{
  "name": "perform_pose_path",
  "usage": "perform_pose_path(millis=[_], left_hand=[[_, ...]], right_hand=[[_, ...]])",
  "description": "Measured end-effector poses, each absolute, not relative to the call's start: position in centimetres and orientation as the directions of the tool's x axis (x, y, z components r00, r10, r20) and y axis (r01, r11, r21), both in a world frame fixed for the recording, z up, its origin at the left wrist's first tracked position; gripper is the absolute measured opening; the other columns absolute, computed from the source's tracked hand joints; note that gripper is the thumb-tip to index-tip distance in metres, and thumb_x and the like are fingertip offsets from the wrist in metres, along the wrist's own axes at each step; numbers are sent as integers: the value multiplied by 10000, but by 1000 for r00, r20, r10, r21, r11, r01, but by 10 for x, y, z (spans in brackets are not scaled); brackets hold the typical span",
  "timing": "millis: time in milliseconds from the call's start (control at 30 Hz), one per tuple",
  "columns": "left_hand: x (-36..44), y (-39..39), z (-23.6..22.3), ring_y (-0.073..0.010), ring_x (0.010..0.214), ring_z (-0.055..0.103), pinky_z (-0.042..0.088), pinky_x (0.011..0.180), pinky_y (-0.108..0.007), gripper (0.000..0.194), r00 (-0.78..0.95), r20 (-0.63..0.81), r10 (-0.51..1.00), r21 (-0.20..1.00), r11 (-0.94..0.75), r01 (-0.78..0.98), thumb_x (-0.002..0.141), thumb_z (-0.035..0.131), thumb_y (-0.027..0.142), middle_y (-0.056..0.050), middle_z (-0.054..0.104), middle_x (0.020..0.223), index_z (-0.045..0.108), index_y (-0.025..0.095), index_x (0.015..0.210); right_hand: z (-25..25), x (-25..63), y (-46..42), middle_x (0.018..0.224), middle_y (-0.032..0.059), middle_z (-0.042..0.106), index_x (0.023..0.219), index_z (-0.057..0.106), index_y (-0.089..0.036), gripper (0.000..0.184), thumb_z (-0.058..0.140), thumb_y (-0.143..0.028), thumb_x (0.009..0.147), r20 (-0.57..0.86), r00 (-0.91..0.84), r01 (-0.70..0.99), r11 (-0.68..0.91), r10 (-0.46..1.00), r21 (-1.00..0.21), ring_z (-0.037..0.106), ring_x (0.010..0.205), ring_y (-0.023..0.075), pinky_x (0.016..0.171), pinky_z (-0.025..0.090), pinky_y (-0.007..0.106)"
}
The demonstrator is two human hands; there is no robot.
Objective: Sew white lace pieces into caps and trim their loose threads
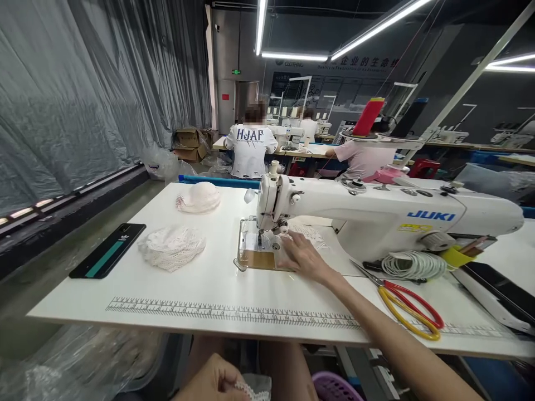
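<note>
Low in the view, below the table's front edge, my left hand (pixel 213 381) is closed on a piece of white lace trim (pixel 256 388). My right hand (pixel 306 257) lies over the bed of a white sewing machine (pixel 368 214), just right of the needle and presser foot (pixel 261 240). Its fingers are stretched out and slightly apart. White lace fabric (pixel 314 236) lies under the machine arm, just behind those fingers; whether they touch it I cannot tell. Two pale lace pieces, a nearer one (pixel 171 248) and a farther one (pixel 200 197), rest left of the machine.
Scissors (pixel 412 309) with red and yellow handles lie right of my forearm, by a coil of white cord (pixel 413 264). A dark phone (pixel 107 250) sits at the table's left. A printed ruler (pixel 234 312) runs along the front edge. People sit working ahead.
</note>
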State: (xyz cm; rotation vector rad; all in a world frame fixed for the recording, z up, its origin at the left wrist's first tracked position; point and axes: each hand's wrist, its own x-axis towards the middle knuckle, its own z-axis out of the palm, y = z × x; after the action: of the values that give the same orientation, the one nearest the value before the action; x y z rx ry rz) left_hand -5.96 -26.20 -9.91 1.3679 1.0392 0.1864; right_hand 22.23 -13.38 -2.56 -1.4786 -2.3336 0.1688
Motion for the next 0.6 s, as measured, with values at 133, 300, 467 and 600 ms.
perform_pose_path(millis=[133,300,467,600], left_hand=[[-62,-256,-114,-65,515,298,185,477,-208,646,541,-510,668,836,240,493,552,601,717,40,340,503,660,79,636],[-55,-255,-115,-57,488,307,206,473,-198,613,582,-442,683,883,217,417,564,615,694,42,381,492,657,86,629],[-43,-258,-96,-106,548,472,346,551,-210,522,553,-405,728,912,281,298,648,644,577,-24,570,569,683,61,717],[-46,-258,-72,-104,579,493,371,581,-211,466,482,-398,781,917,331,221,702,643,510,-41,609,642,679,56,799]], right_hand=[[-35,224,-148,1287,203,491,1245,496,-158,705,521,-655,746,236,-416,850,468,878,-240,443,1171,368,923,384,562],[-21,217,-215,1275,179,509,1288,447,-173,802,600,-663,671,176,-576,773,602,798,-199,470,1142,324,904,421,501],[-29,208,-260,1188,150,581,1210,503,-161,410,581,-257,819,239,-594,757,634,768,-156,537,1027,275,822,471,426],[-35,203,-289,989,96,656,1038,591,-200,256,393,-146,886,272,-577,676,637,770,-370,589,833,219,682,470,334]])
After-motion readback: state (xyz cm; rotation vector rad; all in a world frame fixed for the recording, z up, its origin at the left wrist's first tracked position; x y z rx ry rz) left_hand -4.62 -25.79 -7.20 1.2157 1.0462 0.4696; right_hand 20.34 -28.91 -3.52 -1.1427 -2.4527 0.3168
